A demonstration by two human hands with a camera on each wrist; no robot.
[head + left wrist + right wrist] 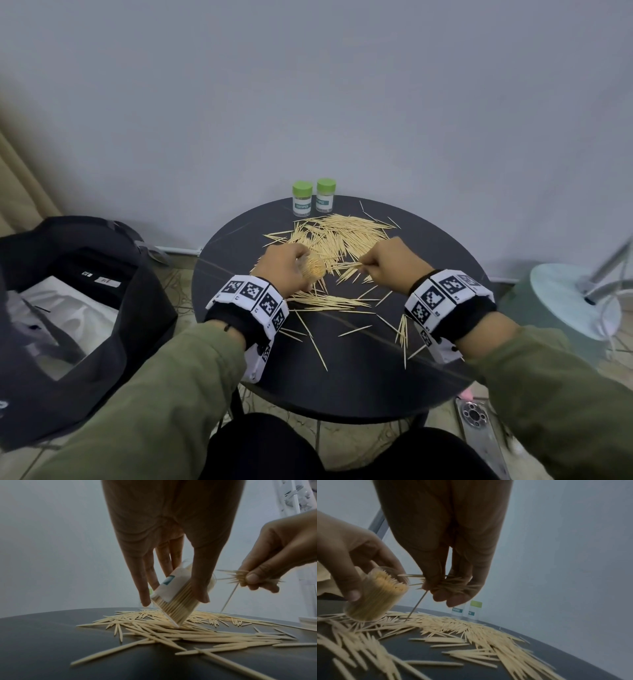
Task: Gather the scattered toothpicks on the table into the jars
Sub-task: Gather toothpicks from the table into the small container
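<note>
From the head view, a round dark table (pixel 342 377) carries three jars: two capped jars (pixel 302 198) with green lids standing side by side at its far edge, and one open jar (pixel 313 266) tilted in the left hand (pixel 284 270) near the table's middle. Loose toothpicks (pixel 342 233), too many to count, lie heaped between the capped jars and the hands, with stragglers nearer the person. The right hand (pixel 390 263) pinches a small bundle (pixel 346 264) beside the open jar's mouth. The left wrist view shows fingers (pixel 199 586) curled round the packed, tilted jar, its base touching the heap. The right wrist view shows thumb and fingers clamped on the bundle, one toothpick (pixel 416 606) dangling toward the table.
</note>
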